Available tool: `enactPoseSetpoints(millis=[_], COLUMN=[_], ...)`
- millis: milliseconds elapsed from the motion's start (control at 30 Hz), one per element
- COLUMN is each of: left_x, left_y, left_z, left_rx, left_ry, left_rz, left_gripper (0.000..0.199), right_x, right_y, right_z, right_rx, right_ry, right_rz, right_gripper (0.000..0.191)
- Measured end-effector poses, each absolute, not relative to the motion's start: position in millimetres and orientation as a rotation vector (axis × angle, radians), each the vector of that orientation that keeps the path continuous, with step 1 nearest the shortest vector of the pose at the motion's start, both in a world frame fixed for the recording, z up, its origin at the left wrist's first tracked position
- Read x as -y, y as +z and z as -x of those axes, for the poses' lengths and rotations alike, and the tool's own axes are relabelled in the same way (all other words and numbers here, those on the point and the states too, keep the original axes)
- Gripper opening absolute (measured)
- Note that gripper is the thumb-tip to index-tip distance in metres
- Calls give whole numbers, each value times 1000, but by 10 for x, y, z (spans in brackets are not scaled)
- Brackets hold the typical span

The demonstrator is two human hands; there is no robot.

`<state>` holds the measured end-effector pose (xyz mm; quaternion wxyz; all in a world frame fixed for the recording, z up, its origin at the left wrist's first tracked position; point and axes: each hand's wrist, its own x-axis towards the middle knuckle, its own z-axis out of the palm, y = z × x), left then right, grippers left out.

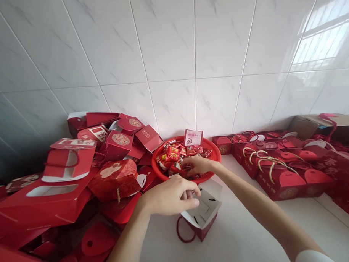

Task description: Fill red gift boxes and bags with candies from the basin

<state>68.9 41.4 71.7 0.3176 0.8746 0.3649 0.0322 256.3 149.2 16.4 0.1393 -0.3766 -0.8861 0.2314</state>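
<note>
- Left: heaped red boxes [116, 181] press against the red basket [218, 160], blocking a low sideways approach.
- Behind: the tiled wall [173, 108] closes off the far side; a card [193, 138] stands up at the basket's back edge.
- Near side: the left hand [172, 196] and the open box [205, 231] crowd the way in.
- Right: a strip of white tabletop [245, 180] lies free between the right forearm [251, 201] and the packed boxes [281, 184] with raised rope handles.
- Above the basket: open air.
</note>
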Motion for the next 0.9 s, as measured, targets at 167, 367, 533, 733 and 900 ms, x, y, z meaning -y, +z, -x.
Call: enactPoseSetpoints(millis=[167, 367, 533, 733, 900], left_x=[-763, -1058, -1128, -1291, -1393], left_y=[555, 316, 234, 233, 234], left_z=[-573, -549, -625, -826, -970], left_rx=[-1135, -1387, -1487, -1406, -1191], left_ry=[381, 328, 334, 120, -40], left_rz=[-2370, -2307, -2188, -2287, -2461], left_gripper=[28, 23, 41, 61, 52], right_x=[-1619, -1623, -1575, -1531, -1529], right_y=[-2, -84, -47, -7, -13], right_z=[-2625, -2718, -2704, -2730, -2744], right_rx=[2204, 1615, 1240, 1133, 1094], right_ry=[831, 994, 1156, 1273, 1273], right_rz=[1013, 1029, 1022, 921, 870], right_gripper=[17, 26, 38, 47, 35])
